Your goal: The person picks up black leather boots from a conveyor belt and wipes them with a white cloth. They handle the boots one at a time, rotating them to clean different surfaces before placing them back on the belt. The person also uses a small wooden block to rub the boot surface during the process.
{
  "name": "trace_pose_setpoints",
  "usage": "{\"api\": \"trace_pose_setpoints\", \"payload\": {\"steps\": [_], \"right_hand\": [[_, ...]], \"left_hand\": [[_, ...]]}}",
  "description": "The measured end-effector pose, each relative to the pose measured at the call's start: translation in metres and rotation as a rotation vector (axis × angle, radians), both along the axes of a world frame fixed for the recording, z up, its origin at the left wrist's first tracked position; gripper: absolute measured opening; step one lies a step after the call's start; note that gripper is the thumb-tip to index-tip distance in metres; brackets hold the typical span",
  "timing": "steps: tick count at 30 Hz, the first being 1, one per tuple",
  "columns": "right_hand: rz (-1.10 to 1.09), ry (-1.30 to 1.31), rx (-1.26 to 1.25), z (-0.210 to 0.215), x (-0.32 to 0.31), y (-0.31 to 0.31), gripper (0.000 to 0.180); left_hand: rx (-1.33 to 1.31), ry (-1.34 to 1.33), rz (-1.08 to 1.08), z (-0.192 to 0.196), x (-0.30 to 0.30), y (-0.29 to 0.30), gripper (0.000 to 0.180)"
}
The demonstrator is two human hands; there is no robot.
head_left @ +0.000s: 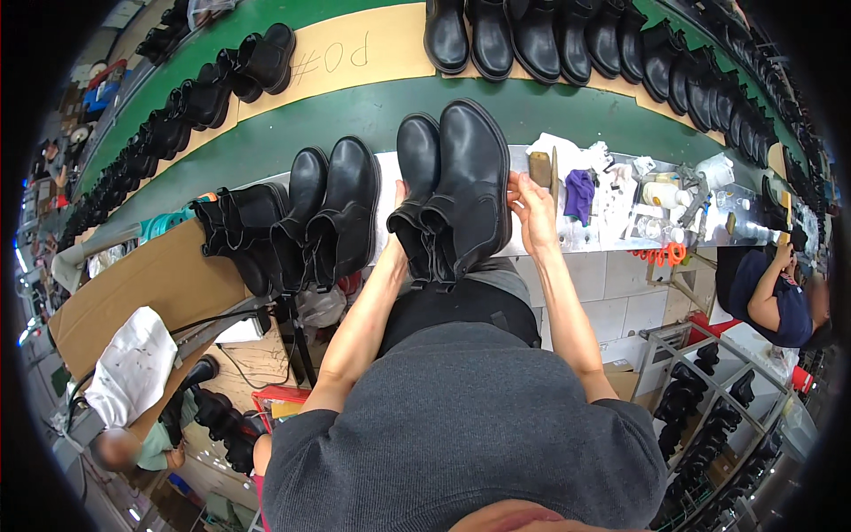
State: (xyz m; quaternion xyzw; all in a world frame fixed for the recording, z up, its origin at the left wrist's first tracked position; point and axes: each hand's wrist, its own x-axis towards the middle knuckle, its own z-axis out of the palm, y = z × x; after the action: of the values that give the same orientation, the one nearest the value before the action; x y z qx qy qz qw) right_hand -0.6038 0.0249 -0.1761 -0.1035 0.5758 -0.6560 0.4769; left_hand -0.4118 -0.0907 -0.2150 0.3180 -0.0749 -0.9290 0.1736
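A pair of black leather ankle boots stands side by side in front of me, toes pointing away; the left boot (419,155) and the right boot (470,151) touch each other. My left hand (398,232) is closed against the outer side of the left boot, most of its fingers hidden behind it. On the other side, my right hand (534,211) has its bent fingertips at the sole edge of the right boot. The pair is held between both hands, over the near edge of the metal-topped bench (585,238). Just left stands another black pair (346,191).
A black boot (244,217) lies on its side at the left, beside a cardboard sheet (142,284). Rags, a purple cloth (580,195), a brush (539,168) and bottles clutter the right. Boot rows line the green conveyor (390,102). Co-workers sit at both sides.
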Motion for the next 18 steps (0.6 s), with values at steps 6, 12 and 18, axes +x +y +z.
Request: {"api": "trace_pose_setpoints", "payload": {"steps": [6,12,18], "right_hand": [[0.036,-0.133,0.155,-0.026,0.027,-0.003,0.054],[-0.069,-0.377,0.099,-0.058,0.033,0.006,0.048],[-0.034,-0.327,0.001,-0.028,0.032,0.005,0.042]], "left_hand": [[-0.397,-0.467,-0.026,-0.028,0.014,-0.013,0.069],[-1.301,-0.627,-0.132,0.044,0.01,-0.037,0.039],[-1.497,-0.084,-0.692,0.125,-0.029,-0.045,0.028]]}}
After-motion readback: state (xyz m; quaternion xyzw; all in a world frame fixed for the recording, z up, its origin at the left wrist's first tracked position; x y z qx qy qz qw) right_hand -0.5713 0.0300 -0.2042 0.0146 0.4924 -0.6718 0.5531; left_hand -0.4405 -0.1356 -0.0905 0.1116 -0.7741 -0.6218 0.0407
